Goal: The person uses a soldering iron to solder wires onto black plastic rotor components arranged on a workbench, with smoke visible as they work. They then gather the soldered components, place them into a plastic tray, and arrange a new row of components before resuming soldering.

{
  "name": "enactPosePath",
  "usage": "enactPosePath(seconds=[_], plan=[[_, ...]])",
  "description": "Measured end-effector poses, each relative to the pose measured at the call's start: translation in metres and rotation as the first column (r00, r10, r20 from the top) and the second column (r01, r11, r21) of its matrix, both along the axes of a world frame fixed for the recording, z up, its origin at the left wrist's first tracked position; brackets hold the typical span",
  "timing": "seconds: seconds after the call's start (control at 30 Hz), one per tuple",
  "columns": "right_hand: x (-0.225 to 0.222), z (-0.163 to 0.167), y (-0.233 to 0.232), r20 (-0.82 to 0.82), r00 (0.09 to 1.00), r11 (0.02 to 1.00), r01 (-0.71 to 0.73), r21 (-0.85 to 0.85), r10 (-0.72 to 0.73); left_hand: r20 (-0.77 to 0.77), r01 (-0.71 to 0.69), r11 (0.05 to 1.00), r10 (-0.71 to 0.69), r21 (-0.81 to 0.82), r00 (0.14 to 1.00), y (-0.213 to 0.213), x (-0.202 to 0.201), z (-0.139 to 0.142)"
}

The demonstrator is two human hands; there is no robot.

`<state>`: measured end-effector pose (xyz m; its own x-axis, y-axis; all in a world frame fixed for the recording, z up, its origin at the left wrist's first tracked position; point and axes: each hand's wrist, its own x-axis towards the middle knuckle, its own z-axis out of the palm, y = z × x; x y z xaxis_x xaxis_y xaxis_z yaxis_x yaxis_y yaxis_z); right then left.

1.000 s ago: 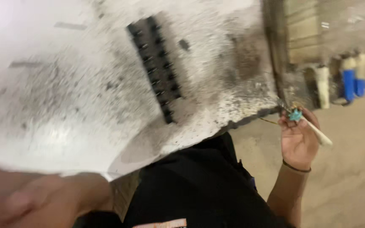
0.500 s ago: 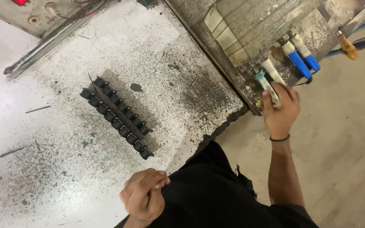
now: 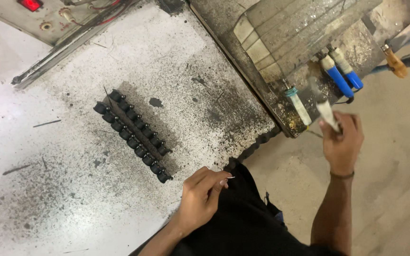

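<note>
White tube (image 3: 327, 115) is gripped in the closed right hand (image 3: 341, 142), raised beyond the tabletop (image 3: 72, 199) edge over open floor (image 3: 395, 180). Thin wire (image 3: 228, 178) is pinched by the left hand (image 3: 202, 194) at the near edge.

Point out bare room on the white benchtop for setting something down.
Free: the benchtop left of and below the black clip rack, and between the rack and the right edge. Crowded: top-left by the metal bar, and off the right edge by the tubes.
</note>
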<state>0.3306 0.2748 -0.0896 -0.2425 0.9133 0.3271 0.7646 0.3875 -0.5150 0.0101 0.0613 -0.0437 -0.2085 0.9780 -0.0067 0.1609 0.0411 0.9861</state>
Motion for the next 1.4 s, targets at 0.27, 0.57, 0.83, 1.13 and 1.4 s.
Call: enactPosePath(seconds=[0.27,0.57,0.83,1.13,1.4], plan=[[-0.100,0.007,-0.119,-0.281,0.946,0.933,-0.238,-0.269,0.160,0.134,0.153,0.980,-0.170,0.129,0.976,0.021,0.020,-0.031],[-0.165,-0.006,-0.146,-0.455,0.542,0.635,-0.769,0.069,0.706,0.420,-0.259,0.961,0.196,0.098,0.886,0.012,-0.008,-0.037],[-0.164,-0.042,-0.118,-0.957,0.254,0.315,-0.905,-0.286,-0.139,-0.079,-0.279,0.938,0.300,0.206,0.951,-0.046,-0.033,-0.003],[-0.136,-0.050,-0.156,-0.815,0.579,0.505,-0.706,-0.497,0.007,-0.646,-0.495,0.868,0.394,0.029,0.654,-0.092,-0.058,-0.046],[-0.152,-0.022,-0.156,-0.589,0.735,0.561,-0.659,-0.502,0.336,-0.617,-0.465,0.885,0.362,-0.009,0.699,-0.099,-0.053,-0.054]])
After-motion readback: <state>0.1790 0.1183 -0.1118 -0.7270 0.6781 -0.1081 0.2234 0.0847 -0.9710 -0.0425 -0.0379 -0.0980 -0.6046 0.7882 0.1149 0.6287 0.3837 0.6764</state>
